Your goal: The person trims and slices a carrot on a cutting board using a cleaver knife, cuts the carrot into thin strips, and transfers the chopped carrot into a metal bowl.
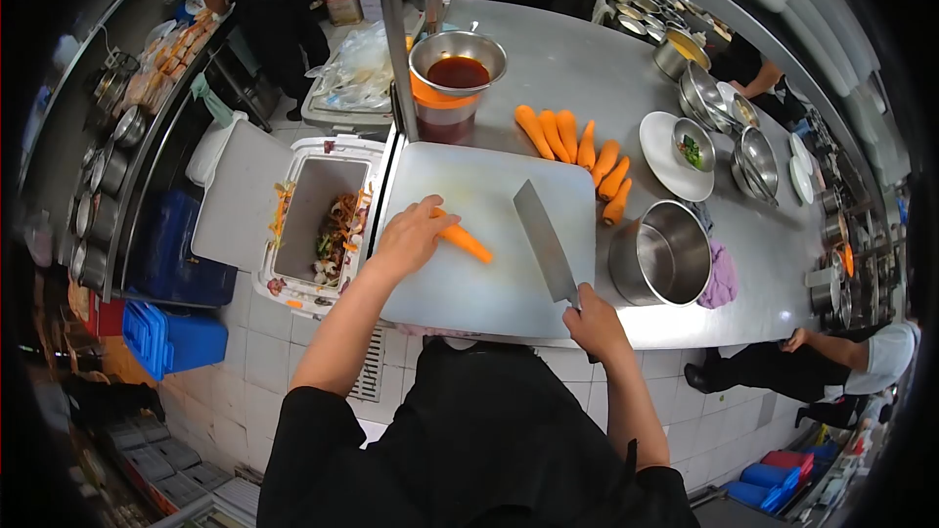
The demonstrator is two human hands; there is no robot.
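Observation:
A peeled orange carrot [464, 241] lies on the white cutting board [440, 298], its narrow end toward the lower right. My left hand [411, 236] is closed over the thick end of this carrot. In my right hand [595, 323] is the handle of a cleaver [546, 242], at the board's lower right edge. The broad blade slants up and left over the board, apart from the carrot. Several more peeled carrots [569, 142] lie in a row behind the board.
Right of the board stands a deep steel pot [660, 254] beside a purple cloth [719, 276]. A steel bowl of red-brown liquid [458, 64] sits behind the board. An open bin with scraps [337, 235] is at left. Other people stand around the table.

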